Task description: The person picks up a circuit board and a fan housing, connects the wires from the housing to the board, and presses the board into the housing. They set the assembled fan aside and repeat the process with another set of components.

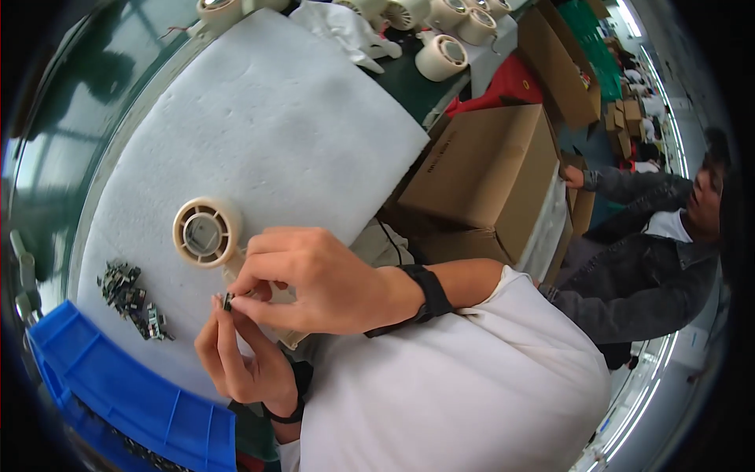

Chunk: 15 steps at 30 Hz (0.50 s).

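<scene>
Both my hands meet over the near part of a white foam sheet [291, 118]. My right hand [318, 279] pinches a tiny dark-green circuit board [228, 301] between thumb and fingers. The fingertips of my left hand [244, 362] are closed on the same piece from the other side. Just beyond them lies a cream handheld fan [206, 232] with a round slotted head; its lower part is partly hidden by my right hand. A small heap of similar circuit boards [126, 293] rests to the left on the foam.
A blue plastic bin [134, 385] holding small dark parts stands at the near left. Several cream fan housings [442, 57] and a white glove [346, 31] lie at the far edge. Cardboard boxes [480, 165] stand on the right, beside a person in a dark jacket [653, 267].
</scene>
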{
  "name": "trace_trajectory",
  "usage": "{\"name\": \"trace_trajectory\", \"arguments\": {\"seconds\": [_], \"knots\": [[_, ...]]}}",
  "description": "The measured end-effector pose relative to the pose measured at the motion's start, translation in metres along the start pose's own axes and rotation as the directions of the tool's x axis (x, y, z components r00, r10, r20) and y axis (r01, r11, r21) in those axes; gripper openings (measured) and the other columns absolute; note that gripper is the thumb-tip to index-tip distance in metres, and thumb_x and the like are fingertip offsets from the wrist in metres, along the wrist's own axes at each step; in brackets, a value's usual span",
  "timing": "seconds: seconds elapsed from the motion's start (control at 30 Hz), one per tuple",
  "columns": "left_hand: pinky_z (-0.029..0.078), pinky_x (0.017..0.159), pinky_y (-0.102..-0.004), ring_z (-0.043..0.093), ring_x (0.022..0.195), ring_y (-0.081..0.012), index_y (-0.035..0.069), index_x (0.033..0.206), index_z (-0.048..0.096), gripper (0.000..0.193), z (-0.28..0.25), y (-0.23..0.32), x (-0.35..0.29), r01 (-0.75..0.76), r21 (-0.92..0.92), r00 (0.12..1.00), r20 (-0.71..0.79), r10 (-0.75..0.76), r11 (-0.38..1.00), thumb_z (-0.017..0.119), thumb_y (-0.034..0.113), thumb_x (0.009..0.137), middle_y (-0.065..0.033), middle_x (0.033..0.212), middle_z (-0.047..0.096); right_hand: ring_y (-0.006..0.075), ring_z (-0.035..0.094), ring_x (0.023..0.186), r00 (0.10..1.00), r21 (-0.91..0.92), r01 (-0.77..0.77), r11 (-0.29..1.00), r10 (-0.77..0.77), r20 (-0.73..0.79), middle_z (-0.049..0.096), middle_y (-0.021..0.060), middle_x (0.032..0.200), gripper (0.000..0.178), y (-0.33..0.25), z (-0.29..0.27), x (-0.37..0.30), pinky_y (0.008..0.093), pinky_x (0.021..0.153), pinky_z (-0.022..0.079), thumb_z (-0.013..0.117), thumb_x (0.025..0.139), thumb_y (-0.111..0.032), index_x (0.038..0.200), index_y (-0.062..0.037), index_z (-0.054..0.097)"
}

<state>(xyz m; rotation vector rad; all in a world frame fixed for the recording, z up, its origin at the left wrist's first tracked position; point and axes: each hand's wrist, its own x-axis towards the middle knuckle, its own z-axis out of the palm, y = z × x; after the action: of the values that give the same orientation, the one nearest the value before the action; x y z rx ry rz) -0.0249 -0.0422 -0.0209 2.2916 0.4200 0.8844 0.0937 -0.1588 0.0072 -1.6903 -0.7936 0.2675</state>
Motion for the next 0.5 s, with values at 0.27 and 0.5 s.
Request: {"name": "trace_trajectory", "arguments": {"seconds": [0.27,0.5], "knots": [[0.06,0.076,-0.0397,0.07,0.091,-0.0342,-0.01,0.119,0.068,0.032,0.012,0.012,-0.001,-0.111,0.119,0.989,-0.082,0.121,0.987,0.068,-0.014,0.088,-0.0265,0.107,0.068,0.0251,0.063,0.073,0.988,-0.055,-0.005,0.998,-0.004,-0.152,0.064,0.0065,0.081,0.01,0.0,0.018,-0.01,0.0366,0.065,0.05,0.074,0.085,-0.012,0.089,-0.0044,0.07],[0.06,0.074,-0.0355,0.069,0.09,-0.0282,-0.009,0.121,0.068,0.028,0.003,-0.002,-0.001,-0.004,0.125,1.0,0.014,0.003,0.992,0.065,-0.011,0.093,-0.0224,0.109,0.068,0.0229,0.068,0.091,0.871,-0.584,-0.147,0.799,-0.175,-0.458,0.072,0.0081,0.1,0.015,0.029,-0.099,-0.036,0.0339,0.081,0.054,0.075,0.088,-0.014,0.101,-0.0075,0.074]]}}
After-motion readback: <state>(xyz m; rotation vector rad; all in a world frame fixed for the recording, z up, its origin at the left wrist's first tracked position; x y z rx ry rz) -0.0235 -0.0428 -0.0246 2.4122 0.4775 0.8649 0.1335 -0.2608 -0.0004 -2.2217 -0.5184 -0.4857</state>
